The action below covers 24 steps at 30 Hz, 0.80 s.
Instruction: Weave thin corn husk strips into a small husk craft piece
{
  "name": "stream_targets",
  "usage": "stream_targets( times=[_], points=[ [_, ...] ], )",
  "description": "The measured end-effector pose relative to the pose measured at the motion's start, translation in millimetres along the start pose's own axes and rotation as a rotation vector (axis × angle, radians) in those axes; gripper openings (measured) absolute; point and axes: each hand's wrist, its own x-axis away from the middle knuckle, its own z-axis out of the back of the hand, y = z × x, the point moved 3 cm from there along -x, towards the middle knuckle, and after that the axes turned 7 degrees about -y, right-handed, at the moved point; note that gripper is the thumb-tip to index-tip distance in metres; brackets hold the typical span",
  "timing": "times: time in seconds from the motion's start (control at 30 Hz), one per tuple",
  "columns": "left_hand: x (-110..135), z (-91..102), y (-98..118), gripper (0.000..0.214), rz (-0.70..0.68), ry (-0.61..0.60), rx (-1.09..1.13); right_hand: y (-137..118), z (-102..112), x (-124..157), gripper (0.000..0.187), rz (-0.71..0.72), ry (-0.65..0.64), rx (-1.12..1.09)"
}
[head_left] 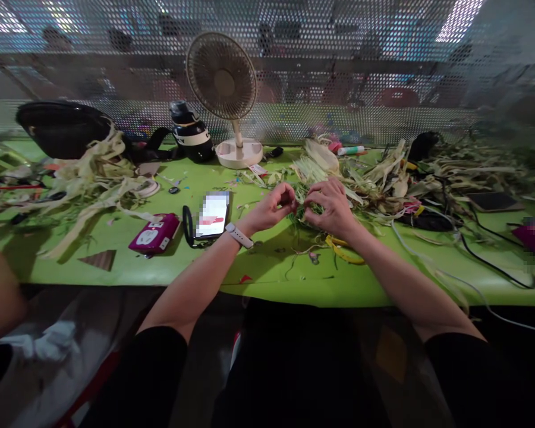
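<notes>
Green strands [300, 205] are sitting between both hands in the head view, over the middle of the lime table [271, 279]. The left hand [271, 209] is pinching them with its fingers closed tight, and the right hand [335, 209] is curling shut over their other end. A black bottle [191, 135] and a black bag [60, 128] are standing at the back left; what they are holding cannot be told. Pale leaf strips [98, 178] are lying heaped on the left, with a phone [213, 215] lying near the left wrist. A fan [223, 80] is standing before a perforated metal screen [339, 71].
</notes>
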Motion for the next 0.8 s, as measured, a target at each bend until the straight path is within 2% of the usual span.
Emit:
stream_targets(
  times=[0.07, 0.2, 0.3, 0.37, 0.47, 0.63, 0.8],
  points=[
    [0.1, 1.3, 0.8, 0.029, 0.001, 0.001, 0.005, 1.4, 0.7, 0.0, 0.005, -0.032, -0.015, -0.054],
    [0.7, 5.9, 3.2, 0.026, 0.006, 0.026, -0.058, 11.3, 8.2, -2.7, 0.019, -0.148, -0.038, -0.301],
    [0.7, 8.6, 2.5, 0.025, 0.004, 0.054, -0.103, 18.6, 13.5, -5.8, 0.016, -0.216, -0.05, -0.445],
    [0.3, 9.0, 1.5, 0.023, 0.001, 0.08, -0.115, 19.0, 13.1, -7.2, 0.013, -0.212, -0.112, -0.491],
    [0.0, 7.6, 3.3, 0.019, -0.016, 0.114, -0.115, 16.7, 9.7, -7.3, 0.01, -0.19, -0.177, -0.509],
    [1.6, 4.7, 9.5, 0.017, 0.029, 0.122, 0.006, 13.4, 8.4, -6.7, 0.015, -0.117, -0.067, -0.443],
    [3.2, 5.2, 10.4, 0.018, 0.055, 0.133, 0.078, 12.5, 8.1, -4.4, 0.025, -0.176, -0.023, -0.428]
  ],
)
